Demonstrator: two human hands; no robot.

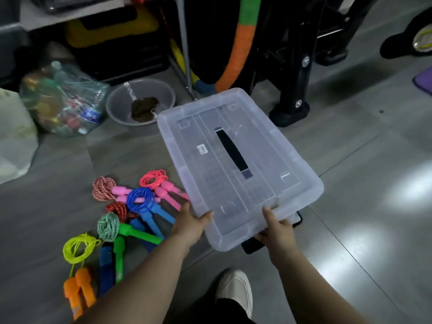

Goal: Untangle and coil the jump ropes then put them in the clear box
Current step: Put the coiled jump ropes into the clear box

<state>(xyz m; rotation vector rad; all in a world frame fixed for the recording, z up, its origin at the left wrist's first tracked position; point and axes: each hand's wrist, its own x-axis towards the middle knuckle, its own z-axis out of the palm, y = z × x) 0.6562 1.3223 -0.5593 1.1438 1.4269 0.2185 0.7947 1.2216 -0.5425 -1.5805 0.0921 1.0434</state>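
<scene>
grey tiled floor (pixel 350 160) all over. upper left of the frame there's a clear plastic bag of bottles (pixel 63 101), a white bag (pixel 14 141) at the left edge, and a grey basin (pixel 152 90) with a brown rag (pixel 145 108) in it. orange and green foam tube (pixel 243 43) top centre beside a black stand (pixel 294 78). purple mat (pixel 424 80) at the right edge, white shoe (pixel 236 291) at the bottom.

The box (pixel 187 136) was held at its near edge, the left hand (pixel 189 220) at its 7 o'clock, the right hand (pixel 278 228) at 5. On the floor (pixel 362 171), jump ropes (pixel 131 213) lay at the box's 8 o'clock, a basin (pixel 121 99) at 11, a bag (pixel 63 101) at 10, a shoe (pixel 236 288) at 6.
</scene>
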